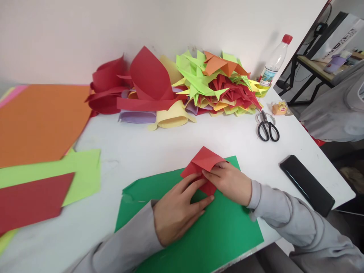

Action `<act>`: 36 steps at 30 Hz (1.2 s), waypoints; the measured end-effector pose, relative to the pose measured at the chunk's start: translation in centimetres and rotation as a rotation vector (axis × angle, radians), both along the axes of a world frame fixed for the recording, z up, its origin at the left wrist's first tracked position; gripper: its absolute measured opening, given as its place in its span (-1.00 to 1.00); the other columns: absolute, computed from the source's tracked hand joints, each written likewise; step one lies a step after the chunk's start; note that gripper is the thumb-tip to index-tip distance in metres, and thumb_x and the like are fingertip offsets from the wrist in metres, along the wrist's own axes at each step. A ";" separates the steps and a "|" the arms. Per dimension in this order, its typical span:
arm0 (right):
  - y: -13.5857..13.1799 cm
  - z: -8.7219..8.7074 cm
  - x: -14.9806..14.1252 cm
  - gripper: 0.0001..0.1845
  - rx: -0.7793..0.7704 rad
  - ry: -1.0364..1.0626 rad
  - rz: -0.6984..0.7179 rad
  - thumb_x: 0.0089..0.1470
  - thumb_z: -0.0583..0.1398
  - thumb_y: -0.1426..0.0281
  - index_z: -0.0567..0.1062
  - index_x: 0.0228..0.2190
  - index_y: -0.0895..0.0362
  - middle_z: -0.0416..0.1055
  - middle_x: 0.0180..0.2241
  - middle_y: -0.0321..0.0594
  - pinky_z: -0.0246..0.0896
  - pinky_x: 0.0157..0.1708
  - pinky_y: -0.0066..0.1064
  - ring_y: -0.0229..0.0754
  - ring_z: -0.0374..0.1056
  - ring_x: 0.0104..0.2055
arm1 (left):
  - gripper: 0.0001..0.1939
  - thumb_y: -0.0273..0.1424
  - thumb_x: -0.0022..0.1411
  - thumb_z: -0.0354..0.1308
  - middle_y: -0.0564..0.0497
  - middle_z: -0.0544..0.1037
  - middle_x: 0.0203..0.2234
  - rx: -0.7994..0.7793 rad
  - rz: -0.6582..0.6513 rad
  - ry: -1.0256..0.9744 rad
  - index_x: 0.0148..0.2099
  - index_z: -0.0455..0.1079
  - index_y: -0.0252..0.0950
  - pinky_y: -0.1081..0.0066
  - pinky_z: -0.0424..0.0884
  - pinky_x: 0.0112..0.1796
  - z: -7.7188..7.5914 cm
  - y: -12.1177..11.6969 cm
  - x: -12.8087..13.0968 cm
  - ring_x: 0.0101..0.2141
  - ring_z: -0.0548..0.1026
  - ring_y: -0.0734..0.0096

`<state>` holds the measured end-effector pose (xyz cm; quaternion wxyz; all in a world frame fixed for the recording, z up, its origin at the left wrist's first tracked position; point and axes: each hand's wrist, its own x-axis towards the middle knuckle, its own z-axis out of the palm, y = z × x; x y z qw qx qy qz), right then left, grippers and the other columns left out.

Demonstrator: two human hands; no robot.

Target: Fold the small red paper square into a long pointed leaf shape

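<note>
A red sheet of folded paper (pixel 203 159), with a flap raised, is between my hands above a green board (pixel 227 223). My left hand (pixel 179 208) comes from the lower left, its fingertips holding the paper's near edge and lower point. From the right, my right hand (pixel 231 182) grips the paper, some fingers tucked under the raised flap and the thumb near the middle. The flap and the hand hide part of the right fingers. Both hands are close together, nearly touching at the fingertips.
Behind lie a heap of folded paper stars (pixel 210 83) and curled red paper (pixel 150 76). Coloured sheets (pixel 42 121) are stacked at left. Scissors (pixel 267 127), a black phone (pixel 307 184), a wrapped snack (pixel 280 108) and a bottle (pixel 274 62) stand or lie at right. Another person's grey sleeve (pixel 335 106) shows.
</note>
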<state>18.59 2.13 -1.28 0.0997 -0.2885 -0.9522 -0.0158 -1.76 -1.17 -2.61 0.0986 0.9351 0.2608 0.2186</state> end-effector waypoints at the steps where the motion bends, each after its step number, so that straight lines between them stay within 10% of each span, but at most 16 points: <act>1: 0.0 0.0 0.0 -0.70 -0.002 -0.003 -0.007 0.20 0.02 0.56 0.39 -0.07 0.41 0.47 -0.11 0.06 0.25 -0.01 -0.21 -0.07 0.34 -0.05 | -0.66 -0.48 0.21 0.02 -0.18 0.29 0.01 -0.018 -0.007 -0.003 -0.01 0.42 -0.11 -0.05 0.38 -0.06 0.1 0.0 -0.1 0.08 0.21 -0.04; 10: 0.2 -0.2 0.1 -0.70 -0.001 0.036 0.000 0.20 0.03 0.55 0.40 -0.07 0.39 0.48 -0.13 0.02 0.27 -0.03 -0.26 -0.11 0.35 -0.07 | -0.59 -0.44 0.21 -0.03 -0.26 0.45 -0.05 -0.028 -0.080 -0.054 0.10 0.32 -0.41 -0.01 0.35 0.01 -0.2 0.9 -0.9 0.09 0.25 -0.03; 25: -0.5 -0.1 -0.3 -0.73 0.160 -0.021 -0.013 0.21 0.02 0.54 0.43 -0.13 0.38 0.47 -0.22 0.01 0.31 -0.15 -0.25 -0.08 0.34 -0.16 | -0.61 -0.39 0.27 -0.02 -0.34 0.39 0.03 0.193 0.233 -0.033 0.09 0.30 -0.47 0.03 0.37 0.03 -2.6 2.5 -1.2 0.07 0.32 -0.02; 36: -1.5 0.2 -0.8 -0.72 0.114 -0.075 -0.109 0.22 0.02 0.51 0.45 -0.14 0.36 0.44 -0.25 0.02 0.28 -0.27 -0.14 -0.01 0.28 -0.22 | -0.65 -0.41 0.27 -0.09 -0.34 0.41 -0.03 0.179 0.287 -0.011 0.00 0.37 -0.48 -0.01 0.35 -0.01 -1.4 2.1 -0.3 0.02 0.32 -0.04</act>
